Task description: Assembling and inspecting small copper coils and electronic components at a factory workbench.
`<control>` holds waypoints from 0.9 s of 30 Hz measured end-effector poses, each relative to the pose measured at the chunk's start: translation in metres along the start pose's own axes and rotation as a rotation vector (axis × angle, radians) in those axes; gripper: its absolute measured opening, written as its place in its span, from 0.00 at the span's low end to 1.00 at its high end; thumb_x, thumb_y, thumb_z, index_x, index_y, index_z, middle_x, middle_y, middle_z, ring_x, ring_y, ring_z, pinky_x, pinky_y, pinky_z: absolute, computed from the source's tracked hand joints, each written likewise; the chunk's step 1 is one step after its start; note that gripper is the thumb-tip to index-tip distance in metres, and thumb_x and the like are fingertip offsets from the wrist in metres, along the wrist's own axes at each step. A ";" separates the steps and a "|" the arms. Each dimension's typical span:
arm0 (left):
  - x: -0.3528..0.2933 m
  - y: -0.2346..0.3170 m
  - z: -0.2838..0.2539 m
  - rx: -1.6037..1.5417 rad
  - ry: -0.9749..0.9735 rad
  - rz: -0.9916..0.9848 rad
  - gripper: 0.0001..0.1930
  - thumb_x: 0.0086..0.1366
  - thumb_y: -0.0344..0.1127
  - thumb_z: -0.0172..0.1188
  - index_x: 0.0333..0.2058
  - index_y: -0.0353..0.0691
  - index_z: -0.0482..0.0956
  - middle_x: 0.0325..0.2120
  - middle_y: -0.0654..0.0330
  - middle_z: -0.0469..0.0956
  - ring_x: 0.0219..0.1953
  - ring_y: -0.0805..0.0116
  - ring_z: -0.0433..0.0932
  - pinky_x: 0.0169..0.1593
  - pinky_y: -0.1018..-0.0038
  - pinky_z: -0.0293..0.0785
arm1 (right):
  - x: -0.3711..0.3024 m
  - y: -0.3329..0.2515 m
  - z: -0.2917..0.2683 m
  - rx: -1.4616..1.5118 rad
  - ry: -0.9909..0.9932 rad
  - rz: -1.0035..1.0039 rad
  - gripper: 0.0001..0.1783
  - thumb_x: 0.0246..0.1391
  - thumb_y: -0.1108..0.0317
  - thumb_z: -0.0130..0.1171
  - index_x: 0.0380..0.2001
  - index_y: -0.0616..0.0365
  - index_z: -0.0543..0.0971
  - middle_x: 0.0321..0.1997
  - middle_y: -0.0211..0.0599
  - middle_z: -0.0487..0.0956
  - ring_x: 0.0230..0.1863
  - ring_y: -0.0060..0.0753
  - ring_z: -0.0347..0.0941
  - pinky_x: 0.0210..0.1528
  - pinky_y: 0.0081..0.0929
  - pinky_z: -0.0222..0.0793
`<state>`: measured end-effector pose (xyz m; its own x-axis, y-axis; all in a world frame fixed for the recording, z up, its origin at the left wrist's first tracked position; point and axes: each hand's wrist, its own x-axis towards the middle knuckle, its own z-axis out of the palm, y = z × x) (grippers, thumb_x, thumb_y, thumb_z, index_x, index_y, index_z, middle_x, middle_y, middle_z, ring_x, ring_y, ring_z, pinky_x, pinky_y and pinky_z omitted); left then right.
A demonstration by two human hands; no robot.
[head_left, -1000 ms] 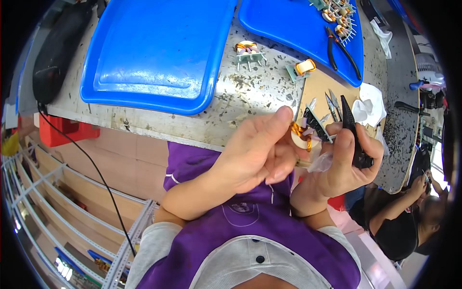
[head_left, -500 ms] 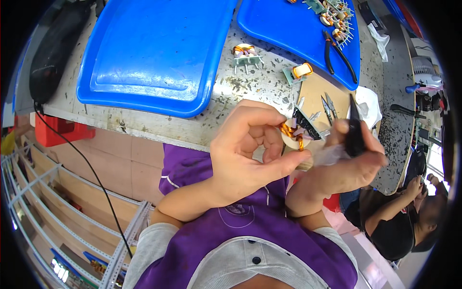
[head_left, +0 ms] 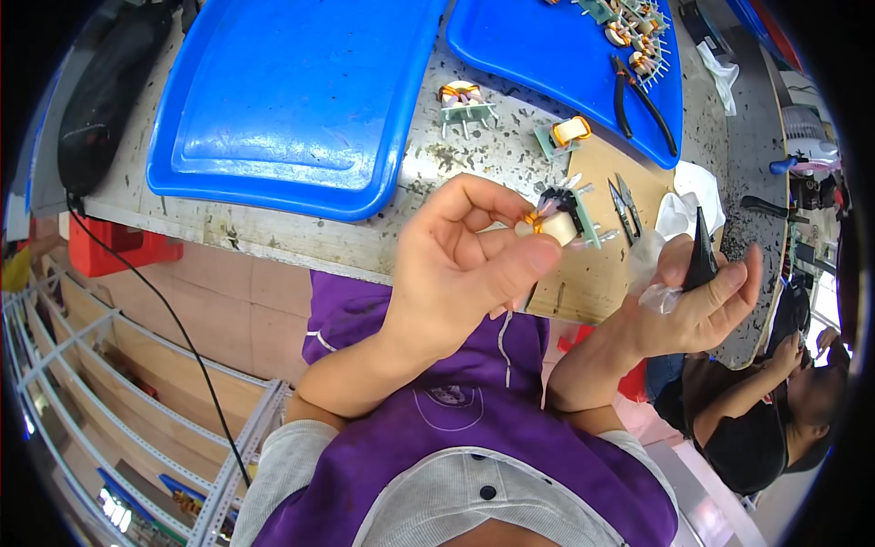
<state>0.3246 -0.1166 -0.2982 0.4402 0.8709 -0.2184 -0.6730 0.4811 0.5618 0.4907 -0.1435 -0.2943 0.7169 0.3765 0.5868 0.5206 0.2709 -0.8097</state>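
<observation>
My left hand (head_left: 456,273) pinches a coil board (head_left: 558,225) between thumb and fingers. It has a pale ring wound with orange wire, fixed to a small green circuit board with metal pins; the board faces right. In my right hand (head_left: 679,319) is a black tool with a tapered point, apparently tweezers (head_left: 700,255), its tip upward. Clear plastic film wraps some of the right fingers. The two hands are apart, and the tweezers do not touch the coil board.
Two coil boards, one farther left (head_left: 467,105) and one nearer (head_left: 565,134), stand on the speckled table. An empty-looking blue tray (head_left: 273,205) is at left. Another blue tray (head_left: 529,68) holds cutters (head_left: 638,105) and several coil boards. A silver pointed tool (head_left: 625,205) lies on cardboard (head_left: 579,283).
My right hand has moved right and down, away from the coil board, with the tweezers pointing up. My left hand has turned the coil board and raised it slightly.
</observation>
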 end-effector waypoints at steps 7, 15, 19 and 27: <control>0.001 -0.006 0.005 -0.126 -0.023 -0.027 0.15 0.52 0.20 0.59 0.37 0.32 0.64 0.25 0.60 0.71 0.21 0.79 0.71 0.20 0.85 0.64 | -0.017 -0.017 -0.010 0.411 -0.402 0.092 0.19 0.53 0.58 0.53 0.43 0.58 0.64 0.15 0.39 0.66 0.12 0.24 0.61 0.12 0.17 0.54; 0.005 -0.015 0.005 0.541 -0.056 0.647 0.24 0.42 0.16 0.65 0.37 0.29 0.64 0.35 0.54 0.66 0.24 0.76 0.72 0.28 0.84 0.71 | -0.021 -0.026 -0.014 0.429 -0.786 -0.198 0.28 0.35 0.77 0.68 0.42 0.60 0.67 0.26 0.38 0.71 0.16 0.32 0.67 0.17 0.27 0.62; 0.009 -0.016 0.004 0.621 -0.115 0.751 0.25 0.40 0.16 0.66 0.38 0.29 0.65 0.35 0.53 0.65 0.22 0.78 0.71 0.23 0.86 0.68 | -0.021 -0.028 -0.011 0.401 -0.764 -0.176 0.29 0.33 0.77 0.68 0.42 0.60 0.67 0.26 0.37 0.70 0.16 0.31 0.66 0.17 0.26 0.62; 0.010 -0.016 0.003 0.714 -0.132 0.833 0.26 0.40 0.16 0.66 0.39 0.29 0.66 0.35 0.53 0.65 0.20 0.79 0.70 0.20 0.86 0.67 | -0.021 -0.026 -0.011 0.408 -0.763 -0.159 0.29 0.34 0.78 0.68 0.42 0.59 0.67 0.27 0.37 0.71 0.16 0.31 0.66 0.18 0.26 0.63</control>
<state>0.3417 -0.1154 -0.3064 0.0971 0.8575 0.5052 -0.3088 -0.4566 0.8344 0.4674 -0.1676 -0.2858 0.0688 0.7572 0.6496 0.2773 0.6109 -0.7415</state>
